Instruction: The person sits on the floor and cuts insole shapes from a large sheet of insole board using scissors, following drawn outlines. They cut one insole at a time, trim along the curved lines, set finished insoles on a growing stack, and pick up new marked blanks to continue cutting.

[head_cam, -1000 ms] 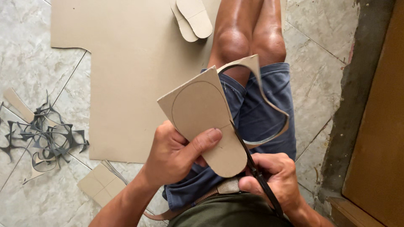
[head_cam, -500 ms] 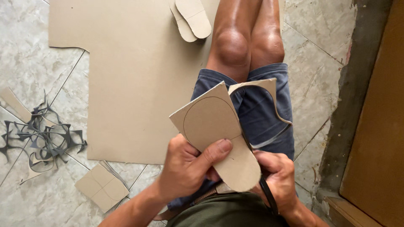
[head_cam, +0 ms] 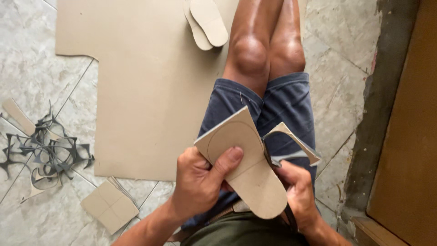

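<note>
Since the earlier frame, the cardboard piece has dropped lower and tilted toward your lap, and the trimmed strip now curls off shorter.

From the head view: your left hand has its grip closed on the sole-shaped cardboard piece, thumb pressed across its face, above your thighs. Your right hand is wrapped shut around a dark-handled cutting tool at the piece's right edge. The rounded heel end looks already cut; the squared upper corner and the offcut strip remain attached. Two finished soles lie on the large cardboard sheet. No labels or packages show; dark scraps and a small cardboard square sit on the floor.
</note>
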The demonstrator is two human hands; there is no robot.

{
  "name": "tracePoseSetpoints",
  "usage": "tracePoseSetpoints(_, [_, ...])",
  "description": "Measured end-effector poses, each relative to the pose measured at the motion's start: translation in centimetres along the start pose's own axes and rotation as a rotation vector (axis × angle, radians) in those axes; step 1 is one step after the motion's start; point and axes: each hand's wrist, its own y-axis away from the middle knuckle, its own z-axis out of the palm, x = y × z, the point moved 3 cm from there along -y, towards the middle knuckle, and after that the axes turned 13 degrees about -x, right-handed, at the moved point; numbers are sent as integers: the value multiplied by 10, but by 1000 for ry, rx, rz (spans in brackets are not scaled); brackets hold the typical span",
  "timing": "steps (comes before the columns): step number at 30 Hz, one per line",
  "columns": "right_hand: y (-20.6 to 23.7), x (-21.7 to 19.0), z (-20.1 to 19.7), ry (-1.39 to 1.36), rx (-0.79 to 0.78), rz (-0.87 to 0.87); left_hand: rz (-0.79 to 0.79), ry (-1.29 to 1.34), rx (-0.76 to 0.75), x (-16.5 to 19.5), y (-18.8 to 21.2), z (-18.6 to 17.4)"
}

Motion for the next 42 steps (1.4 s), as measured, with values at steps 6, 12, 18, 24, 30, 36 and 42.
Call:
tracePoseSetpoints(6, [2, 0, 2, 170, -36, -53, 3, -10, 2, -4, 4, 0])
tracePoseSetpoints(12, [-7, -14, 9, 100, -46, -124, -28, 20, -92, -9, 8, 2])
tracePoseSetpoints(18, [-4, -20, 10, 191, -105, -184, -60, 59, -88, -11, 5, -4])
tracePoseSetpoints(24, [-7, -9, 6, 20, -19, -13, -108, -46, -122, -10, 6, -3])
tracePoseSetpoints(30, [-4, -15, 3, 272, -6, 94, -157, 127, -174, -7, 2, -10])
tracePoseSetpoints(36, [-11, -27, 8, -83, -26, 71, -203, 23, -261, -5, 2, -6])
tracePoseSetpoints(42, [-12, -37, 11, 118, -101, 79, -185, 192, -333, 4, -3, -15])
